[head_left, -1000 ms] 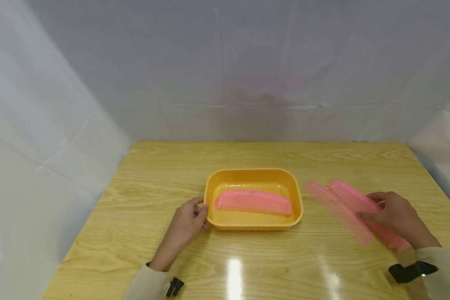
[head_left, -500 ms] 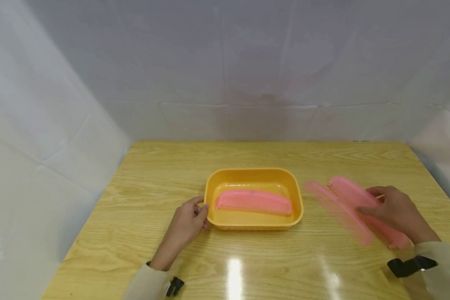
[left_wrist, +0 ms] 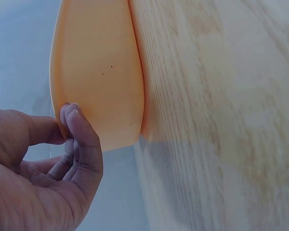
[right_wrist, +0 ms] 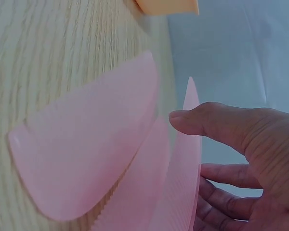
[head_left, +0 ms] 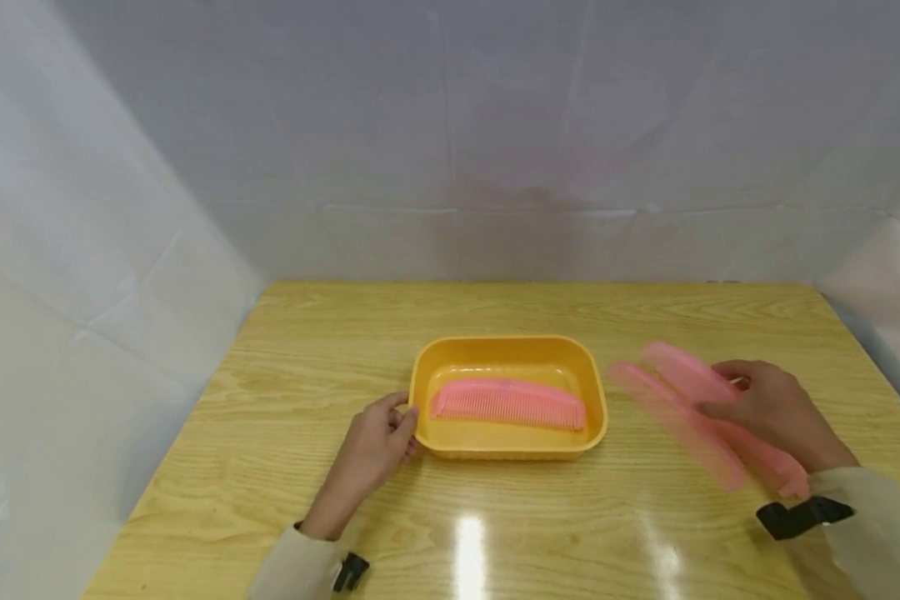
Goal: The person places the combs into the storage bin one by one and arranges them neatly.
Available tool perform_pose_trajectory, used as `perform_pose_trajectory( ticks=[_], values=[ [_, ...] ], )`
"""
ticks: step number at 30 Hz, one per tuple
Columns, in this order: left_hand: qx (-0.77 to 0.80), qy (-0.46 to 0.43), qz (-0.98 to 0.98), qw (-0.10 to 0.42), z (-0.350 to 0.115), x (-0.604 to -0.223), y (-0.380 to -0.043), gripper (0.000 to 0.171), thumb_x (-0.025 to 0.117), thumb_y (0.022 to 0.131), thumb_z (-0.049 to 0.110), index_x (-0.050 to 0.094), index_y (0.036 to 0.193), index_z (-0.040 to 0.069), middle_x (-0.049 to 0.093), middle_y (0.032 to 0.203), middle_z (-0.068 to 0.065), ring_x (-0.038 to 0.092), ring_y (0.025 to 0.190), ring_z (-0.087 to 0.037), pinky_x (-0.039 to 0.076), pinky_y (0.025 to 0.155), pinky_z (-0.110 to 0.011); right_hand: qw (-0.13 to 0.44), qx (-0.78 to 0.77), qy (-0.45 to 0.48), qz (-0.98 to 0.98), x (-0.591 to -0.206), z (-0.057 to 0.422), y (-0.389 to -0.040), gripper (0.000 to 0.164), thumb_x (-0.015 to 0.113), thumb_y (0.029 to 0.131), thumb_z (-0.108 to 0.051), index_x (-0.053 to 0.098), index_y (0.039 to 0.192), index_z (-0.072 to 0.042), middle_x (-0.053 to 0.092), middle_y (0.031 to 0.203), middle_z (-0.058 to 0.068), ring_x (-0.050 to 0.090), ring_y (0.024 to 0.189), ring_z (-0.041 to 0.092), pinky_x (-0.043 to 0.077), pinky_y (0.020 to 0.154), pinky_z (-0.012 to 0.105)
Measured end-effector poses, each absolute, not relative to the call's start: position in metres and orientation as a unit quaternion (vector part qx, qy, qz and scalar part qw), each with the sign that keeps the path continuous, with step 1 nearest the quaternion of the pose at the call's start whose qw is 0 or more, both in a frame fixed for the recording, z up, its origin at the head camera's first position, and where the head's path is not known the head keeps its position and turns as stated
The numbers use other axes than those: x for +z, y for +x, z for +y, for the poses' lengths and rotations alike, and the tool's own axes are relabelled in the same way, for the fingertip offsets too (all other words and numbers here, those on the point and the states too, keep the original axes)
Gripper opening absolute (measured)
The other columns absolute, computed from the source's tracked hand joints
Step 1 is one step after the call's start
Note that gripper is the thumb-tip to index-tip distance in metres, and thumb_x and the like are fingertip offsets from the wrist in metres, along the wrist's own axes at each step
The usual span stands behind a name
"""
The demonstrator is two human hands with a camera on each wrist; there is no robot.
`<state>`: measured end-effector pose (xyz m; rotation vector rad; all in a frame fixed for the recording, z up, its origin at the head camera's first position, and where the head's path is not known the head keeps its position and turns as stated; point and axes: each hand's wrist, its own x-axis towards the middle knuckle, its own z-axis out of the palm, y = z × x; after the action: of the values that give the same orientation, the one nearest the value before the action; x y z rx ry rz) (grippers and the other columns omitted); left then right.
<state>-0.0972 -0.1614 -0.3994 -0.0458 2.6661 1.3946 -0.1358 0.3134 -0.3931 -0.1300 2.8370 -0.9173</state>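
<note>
A yellow plastic basin (head_left: 510,355) stands mid-table with a pink comb (head_left: 507,404) lying in it, teeth toward the person. My left hand (head_left: 372,443) pinches the basin's left rim between thumb and fingers; the left wrist view shows the basin's outer wall (left_wrist: 98,72) beside it. On the right, my right hand (head_left: 772,410) pinches another pink comb (head_left: 686,371), thumb on one face and fingers behind. A pink comb (head_left: 671,421) lies slanting on the table close by. In the right wrist view, a further pink comb (right_wrist: 135,195) shows between the held one and the lying one.
The wooden table (head_left: 330,333) extends around the basin. A pale sheet (head_left: 495,150) hangs along its far edge, and more sheeting (head_left: 82,292) borders the left side. A black strap (head_left: 802,515) sits at the right wrist.
My right hand has moved a little left and away from the person, carrying the pink comb with it. The left hand and the basin have stayed in place.
</note>
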Motion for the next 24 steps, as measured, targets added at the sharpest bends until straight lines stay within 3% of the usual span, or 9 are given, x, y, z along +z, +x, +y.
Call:
perform_pose_trajectory(
  ticks=[6, 12, 19, 24],
  values=[
    [0.461, -0.015, 0.885, 0.066, -0.161, -0.399, -0.097, 0.041, 0.054, 0.105, 0.013, 0.052, 0.141, -0.007, 0.065, 0.078, -0.005, 0.065, 0.065, -0.015, 0.056, 0.056, -0.029, 0.104, -0.342, -0.029, 0.933, -0.388, 0.301, -0.142, 0.068, 0.075, 0.091, -0.043, 0.058, 0.131, 0.009, 0.064, 0.12, 0.03, 0.066, 0.087, 0.035, 0.056, 0.068, 0.042],
    [0.46, -0.014, 0.885, 0.067, -0.161, -0.399, -0.097, 0.041, 0.054, 0.105, 0.013, 0.052, 0.141, -0.007, 0.065, 0.078, -0.005, 0.065, 0.065, -0.015, 0.055, 0.056, -0.029, 0.072, -0.305, -0.069, 0.947, -0.384, 0.292, -0.148, 0.08, 0.081, 0.087, -0.042, 0.052, 0.137, 0.013, 0.057, 0.13, 0.034, 0.06, 0.108, 0.044, 0.054, 0.08, 0.054],
    [0.459, -0.011, 0.886, 0.065, -0.162, -0.399, -0.098, 0.041, 0.055, 0.105, 0.013, 0.052, 0.141, -0.007, 0.065, 0.078, -0.004, 0.065, 0.065, -0.015, 0.055, 0.055, -0.029, 0.06, -0.301, -0.082, 0.948, -0.38, 0.277, -0.155, 0.075, 0.083, 0.084, -0.038, 0.056, 0.134, 0.012, 0.061, 0.121, 0.029, 0.061, 0.095, 0.035, 0.054, 0.072, 0.043],
    [0.458, -0.013, 0.886, 0.068, -0.162, -0.398, -0.097, 0.041, 0.054, 0.106, 0.013, 0.052, 0.141, -0.007, 0.065, 0.078, -0.004, 0.065, 0.065, -0.015, 0.056, 0.056, -0.029, 0.052, -0.306, -0.099, 0.946, -0.375, 0.266, -0.158, 0.07, 0.083, 0.085, -0.036, 0.059, 0.132, 0.009, 0.062, 0.124, 0.027, 0.06, 0.102, 0.037, 0.054, 0.078, 0.048]
  ],
)
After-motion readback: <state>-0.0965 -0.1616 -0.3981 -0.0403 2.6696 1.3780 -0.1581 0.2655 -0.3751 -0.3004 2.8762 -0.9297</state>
